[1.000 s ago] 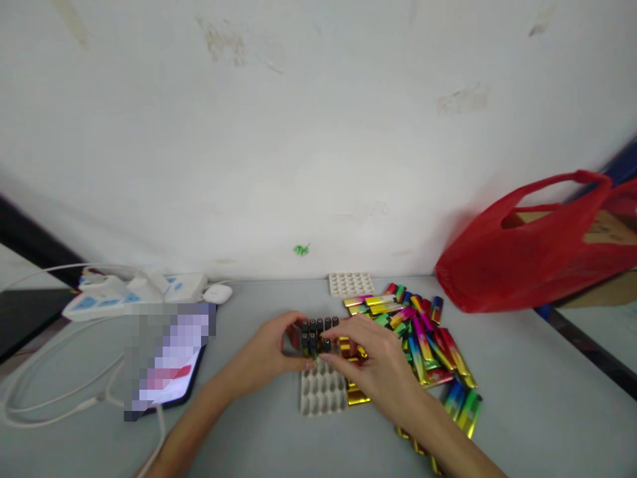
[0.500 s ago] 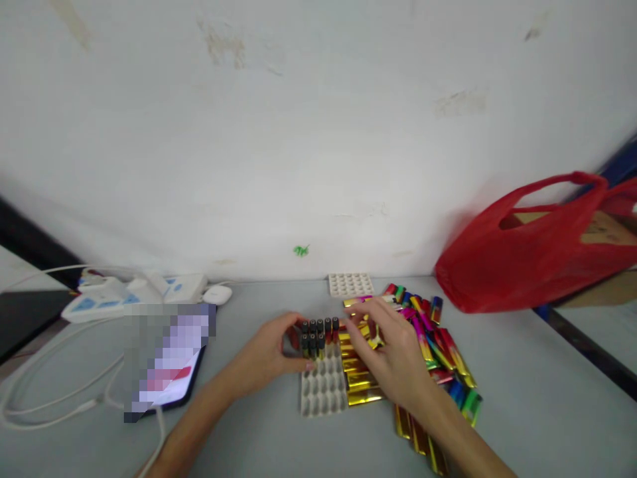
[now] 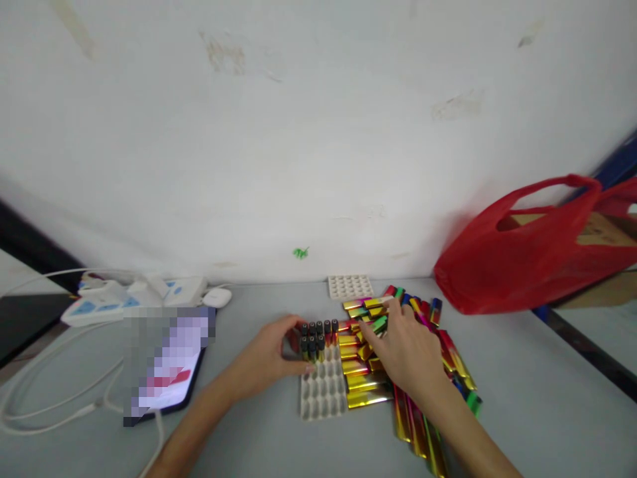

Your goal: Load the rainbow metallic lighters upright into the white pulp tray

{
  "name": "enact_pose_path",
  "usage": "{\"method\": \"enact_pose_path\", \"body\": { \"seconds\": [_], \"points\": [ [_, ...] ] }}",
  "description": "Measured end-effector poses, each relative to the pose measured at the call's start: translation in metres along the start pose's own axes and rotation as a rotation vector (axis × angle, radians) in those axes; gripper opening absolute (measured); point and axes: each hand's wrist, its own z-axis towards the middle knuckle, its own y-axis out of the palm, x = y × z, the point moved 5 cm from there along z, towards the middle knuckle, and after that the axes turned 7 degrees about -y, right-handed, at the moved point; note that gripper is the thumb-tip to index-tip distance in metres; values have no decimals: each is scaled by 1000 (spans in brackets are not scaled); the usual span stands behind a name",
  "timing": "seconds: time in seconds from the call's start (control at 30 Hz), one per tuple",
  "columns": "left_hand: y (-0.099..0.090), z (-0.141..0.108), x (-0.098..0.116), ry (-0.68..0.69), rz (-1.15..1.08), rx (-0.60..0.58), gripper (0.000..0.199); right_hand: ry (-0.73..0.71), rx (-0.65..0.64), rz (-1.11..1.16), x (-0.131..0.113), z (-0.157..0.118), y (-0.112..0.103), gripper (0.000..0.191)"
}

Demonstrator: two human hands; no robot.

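Currently, in the head view, the left hand [image 3: 281,350] curls half-open at the left side of a pale tray [image 3: 323,392], where black-topped pieces [image 3: 312,343] stand upright in the far rows; its grip is unclear. The right hand [image 3: 407,342], loosely bent, is over shiny tubes [image 3: 369,398] on the tabletop [image 3: 269,438], its hold hidden.

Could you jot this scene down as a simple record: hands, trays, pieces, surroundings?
Left hand: curled at the near tray's left edge, beside the black-topped pieces
Right hand: over the shiny multicoloured tubes, thumb and index finger apart
Near tray: eight black-topped pieces upright in its far part
Far tray: by the wall
Left side: phone, power strip
Right side: red bag
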Motion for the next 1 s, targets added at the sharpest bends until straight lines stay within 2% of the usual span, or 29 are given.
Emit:
{"method": "enact_pose_path", "body": {
  "seconds": [0.17, 0.37, 0.63, 0.8, 0.9, 1.0],
  "points": [
    [0, 1, -4, 1, 18, 3, 51, 36, -88, 56, 5, -2, -1, 61],
    [0, 1, -3, 5, 12, -3, 49, 43, -144, 134, 7, -1, 0, 53],
    [0, -1, -1, 4, -1, -2, 46, 61, -66, 331, 9, 0, -2, 47],
    [0, 0, 0, 1, 12, 3, 47, 9, -47, 479, 8, 5, 0, 20],
    [0, 0, 0, 1, 20, -1, 48, -22, -58, 621, 5, 7, 1, 19],
    [0, 0, -1, 5, 15, 7, 49, -31, -12, 737, 1, 9, -2, 20]
  ]
}}
